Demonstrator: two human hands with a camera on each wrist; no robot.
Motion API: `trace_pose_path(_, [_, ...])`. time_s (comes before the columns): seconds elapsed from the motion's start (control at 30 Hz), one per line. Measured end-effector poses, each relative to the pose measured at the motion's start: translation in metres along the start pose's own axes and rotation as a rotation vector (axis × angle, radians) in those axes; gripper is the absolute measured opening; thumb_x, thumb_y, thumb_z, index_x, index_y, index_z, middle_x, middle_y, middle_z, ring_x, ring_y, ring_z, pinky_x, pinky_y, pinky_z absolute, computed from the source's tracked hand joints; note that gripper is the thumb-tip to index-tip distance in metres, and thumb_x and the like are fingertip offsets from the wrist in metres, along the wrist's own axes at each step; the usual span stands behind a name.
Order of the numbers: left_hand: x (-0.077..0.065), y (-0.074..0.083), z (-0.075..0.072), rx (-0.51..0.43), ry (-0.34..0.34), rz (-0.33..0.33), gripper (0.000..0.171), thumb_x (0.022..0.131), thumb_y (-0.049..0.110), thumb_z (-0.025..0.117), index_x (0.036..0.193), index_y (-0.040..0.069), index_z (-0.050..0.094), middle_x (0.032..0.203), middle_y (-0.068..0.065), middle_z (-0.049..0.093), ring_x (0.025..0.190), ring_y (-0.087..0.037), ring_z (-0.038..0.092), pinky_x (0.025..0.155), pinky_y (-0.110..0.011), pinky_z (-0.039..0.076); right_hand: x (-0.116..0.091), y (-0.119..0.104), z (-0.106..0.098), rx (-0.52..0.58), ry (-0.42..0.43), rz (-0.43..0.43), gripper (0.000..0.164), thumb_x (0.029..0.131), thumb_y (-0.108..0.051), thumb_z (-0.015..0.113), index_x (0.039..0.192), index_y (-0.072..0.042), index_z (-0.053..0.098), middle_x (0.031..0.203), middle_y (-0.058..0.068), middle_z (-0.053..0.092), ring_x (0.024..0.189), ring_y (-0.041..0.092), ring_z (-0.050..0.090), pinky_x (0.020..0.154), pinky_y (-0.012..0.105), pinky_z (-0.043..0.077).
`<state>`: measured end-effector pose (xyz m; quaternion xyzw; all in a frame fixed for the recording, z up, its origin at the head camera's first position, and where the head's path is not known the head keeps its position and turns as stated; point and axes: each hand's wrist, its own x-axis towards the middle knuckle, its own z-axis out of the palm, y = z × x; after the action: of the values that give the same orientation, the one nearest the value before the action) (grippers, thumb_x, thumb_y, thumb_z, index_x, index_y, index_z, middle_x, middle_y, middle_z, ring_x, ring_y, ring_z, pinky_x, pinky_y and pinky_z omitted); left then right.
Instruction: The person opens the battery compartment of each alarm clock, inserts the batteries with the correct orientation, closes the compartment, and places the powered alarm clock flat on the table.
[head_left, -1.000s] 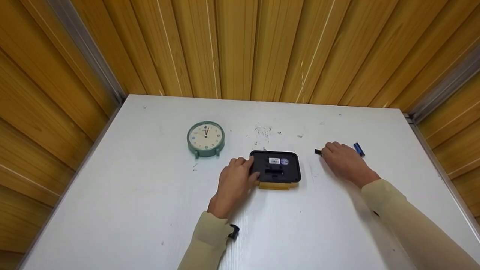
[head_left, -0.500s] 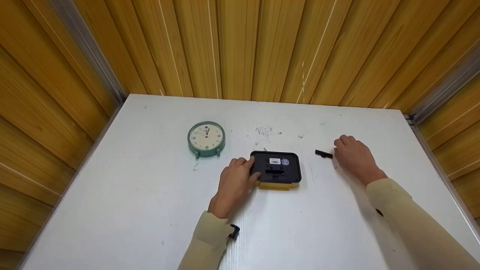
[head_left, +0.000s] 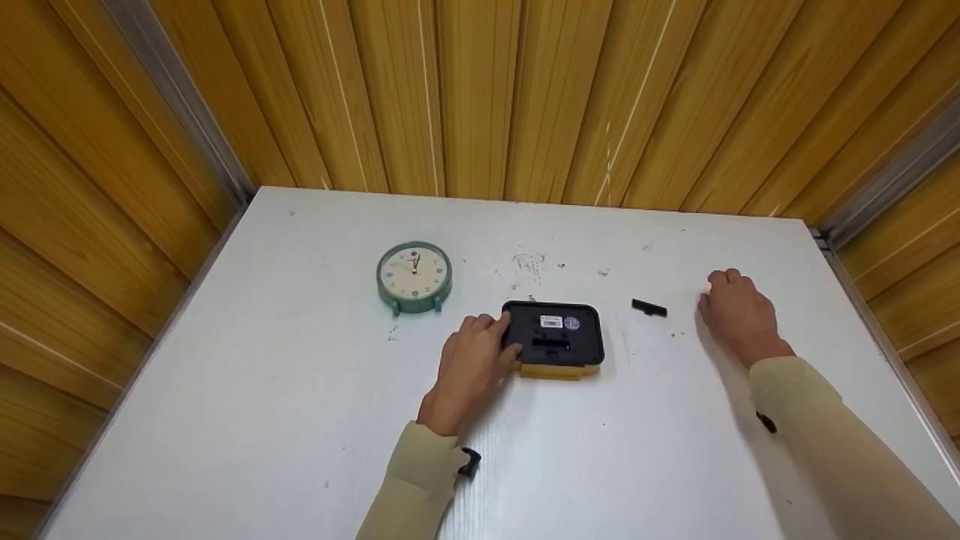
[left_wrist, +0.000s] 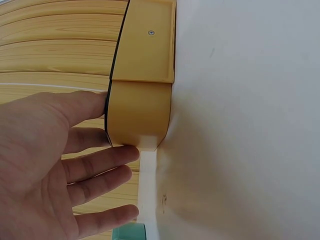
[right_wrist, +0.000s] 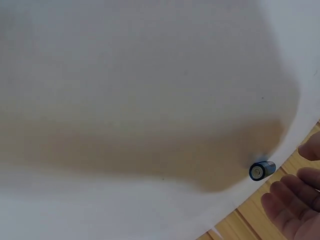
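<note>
The small black cover point(head_left: 649, 307) has been let go by the right hand point(head_left: 741, 311), and it is now left lying on the white table point(head_left: 300, 375), right of centre in the head view. The hand has been shifted further to the right. In the right wrist view, the blue battery point(right_wrist: 262, 170) is seen at the lower right, near the thumb and the fingers, which are held apart; no contact is seen. In the head view, this battery is hidden. The yellow box point(head_left: 581, 349), in the centre, has not been moved; its black back is turned up, and the dark slot point(head_left: 551, 344) is left uncovered. Its left edge is touched by the left hand point(head_left: 470, 360), whose fingers are spread and nearly straight. By this, it may be judged that the cover has been put aside and the battery is now attended to.
</note>
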<state>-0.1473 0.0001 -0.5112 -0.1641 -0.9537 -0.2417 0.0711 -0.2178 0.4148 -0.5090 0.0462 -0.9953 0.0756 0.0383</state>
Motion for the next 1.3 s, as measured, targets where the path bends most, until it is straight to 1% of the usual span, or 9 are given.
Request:
trace_pose_path(0.17, [0.000, -0.001, 0.000, 0.005, -0.001, 0.007, 0.049, 0.104, 0.033, 0.071, 0.143, 0.004, 0.066, 0.126, -0.014, 0.071, 0.115, -0.031, 0.064, 0.091, -0.045, 0.055, -0.001, 0.004, 0.002, 0.014, 0.006, 0.031, 0.033, 0.104, -0.005, 0.057, 0.124, 0.021, 0.051, 0.115, 0.040, 0.054, 0.108, 0.057, 0.057, 0.085, 0.068, 0.051])
trace_pose_path(0.27, [0.000, -0.002, 0.001, 0.008, 0.000, 0.007, 0.049, 0.104, 0.033, 0.071, 0.143, 0.004, 0.066, 0.126, -0.013, 0.071, 0.114, -0.030, 0.064, 0.090, -0.045, 0.055, -0.001, 0.007, 0.003, 0.022, -0.009, 0.054, 0.032, 0.105, -0.004, 0.055, 0.123, 0.022, 0.051, 0.115, 0.041, 0.054, 0.108, 0.058, 0.056, 0.086, 0.069, 0.050])
trace_pose_path(0.5, [0.001, 0.000, 0.000, 0.016, 0.000, -0.007, 0.050, 0.104, 0.033, 0.071, 0.145, 0.005, 0.065, 0.127, -0.013, 0.071, 0.115, -0.030, 0.063, 0.091, -0.044, 0.055, -0.001, 0.013, 0.003, 0.024, -0.003, 0.055, 0.026, 0.102, -0.002, 0.053, 0.111, 0.023, 0.054, 0.103, 0.040, 0.056, 0.097, 0.058, 0.060, 0.075, 0.066, 0.053])
trace_pose_path(0.7, [0.000, -0.001, 0.002, 0.039, 0.015, 0.017, 0.049, 0.104, 0.033, 0.071, 0.143, 0.004, 0.066, 0.125, -0.014, 0.071, 0.112, -0.030, 0.064, 0.088, -0.044, 0.055, -0.001, 0.016, 0.007, 0.040, 0.003, 0.065, 0.024, 0.102, 0.000, 0.054, 0.108, 0.023, 0.055, 0.100, 0.038, 0.056, 0.094, 0.057, 0.061, 0.073, 0.065, 0.054])
trace_pose_path(0.87, [0.000, -0.001, 0.002, 0.031, 0.011, 0.013, 0.050, 0.104, 0.034, 0.071, 0.144, 0.005, 0.066, 0.126, -0.014, 0.071, 0.115, -0.030, 0.065, 0.089, -0.044, 0.055, -0.001, 0.016, 0.008, 0.059, 0.013, 0.072, 0.024, 0.102, 0.000, 0.054, 0.108, 0.023, 0.056, 0.099, 0.038, 0.056, 0.093, 0.057, 0.062, 0.073, 0.065, 0.054])
trace_pose_path(1.0, [0.001, -0.001, 0.002, 0.029, 0.011, 0.012, 0.050, 0.104, 0.035, 0.070, 0.144, 0.005, 0.066, 0.127, -0.013, 0.071, 0.114, -0.030, 0.065, 0.089, -0.044, 0.055, -0.001, 0.017, 0.008, 0.081, 0.007, 0.099, 0.026, 0.102, -0.001, 0.053, 0.112, 0.023, 0.056, 0.103, 0.038, 0.056, 0.097, 0.057, 0.060, 0.077, 0.066, 0.052])
trace_pose_path(1.13, [0.001, -0.001, 0.003, 0.032, 0.006, 0.012, 0.050, 0.104, 0.035, 0.070, 0.144, 0.005, 0.066, 0.127, -0.013, 0.071, 0.115, -0.030, 0.065, 0.089, -0.045, 0.056, -0.002, 0.016, 0.008, 0.116, -0.001, 0.145, 0.033, 0.104, -0.004, 0.051, 0.121, 0.024, 0.055, 0.112, 0.039, 0.055, 0.107, 0.058, 0.058, 0.088, 0.069, 0.049])
trace_pose_path(1.23, [0.002, -0.001, 0.002, 0.033, -0.003, 0.002, 0.051, 0.104, 0.035, 0.071, 0.144, 0.005, 0.066, 0.128, -0.014, 0.071, 0.116, -0.031, 0.064, 0.090, -0.045, 0.055, -0.002, 0.013, 0.008, 0.142, 0.018, 0.158, 0.036, 0.104, -0.005, 0.052, 0.125, 0.024, 0.054, 0.116, 0.039, 0.055, 0.111, 0.059, 0.056, 0.092, 0.070, 0.048])
trace_pose_path(1.3, [0.001, -0.001, 0.001, 0.032, -0.009, -0.004, 0.051, 0.104, 0.035, 0.071, 0.144, 0.005, 0.066, 0.128, -0.014, 0.071, 0.116, -0.030, 0.064, 0.090, -0.045, 0.055, -0.003, 0.011, 0.007, 0.157, 0.042, 0.154, 0.035, 0.103, -0.005, 0.053, 0.124, 0.023, 0.055, 0.115, 0.039, 0.055, 0.111, 0.058, 0.056, 0.092, 0.070, 0.047])
